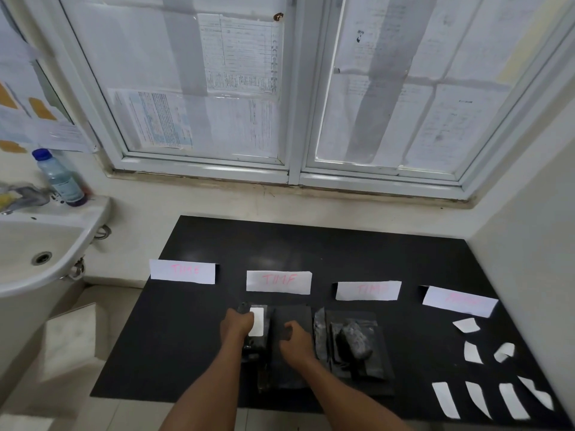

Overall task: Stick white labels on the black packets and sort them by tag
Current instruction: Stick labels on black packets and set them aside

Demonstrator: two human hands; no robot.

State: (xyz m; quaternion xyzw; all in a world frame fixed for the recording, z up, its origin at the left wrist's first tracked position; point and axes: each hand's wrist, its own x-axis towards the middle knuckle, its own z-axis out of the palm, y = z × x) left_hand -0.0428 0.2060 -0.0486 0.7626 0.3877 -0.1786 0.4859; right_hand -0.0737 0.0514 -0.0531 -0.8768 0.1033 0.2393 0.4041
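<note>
On the black table point(193, 353) lie several black packets. My left hand point(236, 325) grips a black packet point(253, 343) that carries a white label point(257, 321) on its top. My right hand point(295, 340) rests with curled fingers on a flat black packet point(291, 315) beside it; whether it grips anything is unclear. More black packets point(354, 340) are piled just to the right. Loose white labels point(473, 351) lie at the right, with more label strips point(446, 399) near the front edge. Several white paper tags with pink writing point(278, 282) stand in a row behind the packets.
A white sink point(46, 244) with a plastic bottle point(59, 178) on its rim stands at the left. A window covered with papers point(236, 88) is behind the table. A wall point(529, 228) closes the right side. A pale box point(70, 337) sits on the floor at the left.
</note>
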